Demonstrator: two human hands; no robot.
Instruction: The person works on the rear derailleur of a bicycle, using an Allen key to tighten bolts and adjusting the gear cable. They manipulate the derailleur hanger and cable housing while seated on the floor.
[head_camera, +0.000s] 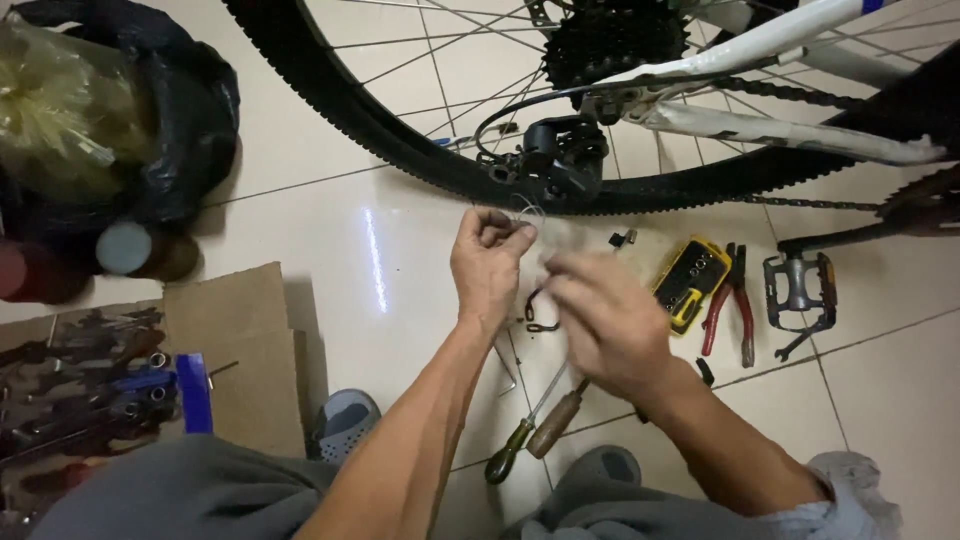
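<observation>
Far left, I see a black plastic bag (190, 110) holding pale yellow material, a tray of dark hand tools (80, 395) and a flat brown cardboard sheet (245, 350) on the tiled floor (330, 230).

My left hand (487, 268) is raised, its grip pressed together: thumb and forefinger pinch a thin, pale loop of wire or cable (528, 212), which arcs up from the fingertips toward the black knobbly bicycle tyre (400, 150). The loop is too faint for me to fix its long axis.

Below lie two wooden-handled screwdrivers (545, 425), long axes running from lower left to upper right.

My right hand (605, 320) is motion-blurred; I cannot tell whether its grip is spread or closed, or what it holds.

Further right: a yellow bit case (690, 283), red-handled pliers (727, 305) lying nearly upright in the view, and a metal bicycle pedal (797, 290). The black rear derailleur (555, 160) hangs above; the white frame (780, 45) is cut off at the top edge.
</observation>
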